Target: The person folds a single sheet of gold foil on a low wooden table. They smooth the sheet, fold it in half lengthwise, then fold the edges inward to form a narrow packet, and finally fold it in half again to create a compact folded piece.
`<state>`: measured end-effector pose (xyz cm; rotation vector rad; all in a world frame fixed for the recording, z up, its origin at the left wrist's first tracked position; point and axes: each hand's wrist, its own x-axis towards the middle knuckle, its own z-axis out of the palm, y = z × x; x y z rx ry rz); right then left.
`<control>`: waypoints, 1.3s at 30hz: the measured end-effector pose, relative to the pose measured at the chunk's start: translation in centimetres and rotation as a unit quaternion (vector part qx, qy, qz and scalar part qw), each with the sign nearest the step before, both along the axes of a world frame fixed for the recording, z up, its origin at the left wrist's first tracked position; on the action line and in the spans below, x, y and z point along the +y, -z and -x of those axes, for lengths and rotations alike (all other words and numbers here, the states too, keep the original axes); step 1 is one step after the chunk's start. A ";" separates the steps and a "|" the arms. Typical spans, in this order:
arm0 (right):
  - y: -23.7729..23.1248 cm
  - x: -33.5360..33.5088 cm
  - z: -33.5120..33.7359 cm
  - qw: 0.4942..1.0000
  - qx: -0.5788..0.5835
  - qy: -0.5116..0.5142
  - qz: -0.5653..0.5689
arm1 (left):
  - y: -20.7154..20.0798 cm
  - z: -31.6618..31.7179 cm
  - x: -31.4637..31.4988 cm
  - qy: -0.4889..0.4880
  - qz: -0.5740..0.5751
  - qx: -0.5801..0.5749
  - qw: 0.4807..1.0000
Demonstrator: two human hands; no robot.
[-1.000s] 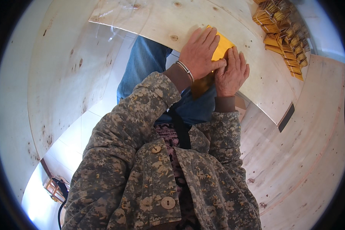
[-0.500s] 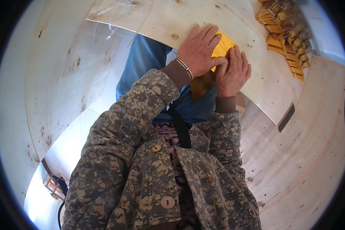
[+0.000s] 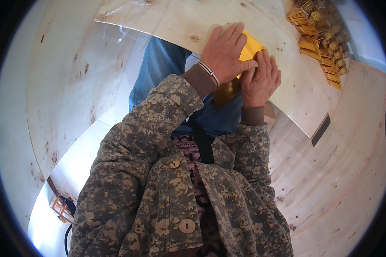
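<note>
A shiny gold sheet (image 3: 251,46) lies at the near edge of the pale plywood board, and part of it hangs down over my lap. My left hand (image 3: 224,52) rests flat on its left side, fingers stretched out and thumb pointing toward my right hand. At the sheet's right side is my right hand (image 3: 261,80), its fingers pressed together against the sheet. The right thumb is partly hidden, close to the tip of the left thumb. Both hands cover much of the sheet's middle.
Bundles of folded gold paper pieces (image 3: 324,53) are stacked at the board's far right. Clear plastic strips (image 3: 121,34) hang at the left of the plywood board (image 3: 176,21). A dark strip (image 3: 320,129) marks its near right corner. Larger wood panels (image 3: 68,81) stand left and right.
My left hand has shifted slightly up, and its thumb reaches a bit farther right over the gold sheet. The right hand has barely moved.
</note>
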<state>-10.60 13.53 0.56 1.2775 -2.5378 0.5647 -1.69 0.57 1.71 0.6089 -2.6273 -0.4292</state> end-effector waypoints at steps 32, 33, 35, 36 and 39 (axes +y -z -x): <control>0.1 0.2 0.1 1.000 -0.011 -0.006 0.000 | 0.3 -2.3 2.1 0.001 -0.027 -0.019 0.999; 0.0 0.2 0.0 1.000 -0.016 -0.003 -0.002 | 0.2 -2.5 2.0 0.001 -0.024 0.003 1.000; 0.0 0.0 0.0 1.000 -0.005 -0.004 0.007 | 0.1 -3.1 1.8 0.005 -0.029 0.005 1.000; -0.1 0.0 -0.1 1.000 0.000 -0.004 0.008 | 0.0 -3.6 1.7 0.001 -0.020 -0.001 1.000; -0.1 -0.1 -0.2 1.000 0.005 -0.001 0.015 | -0.4 -6.0 2.0 -0.019 -0.009 -0.018 1.000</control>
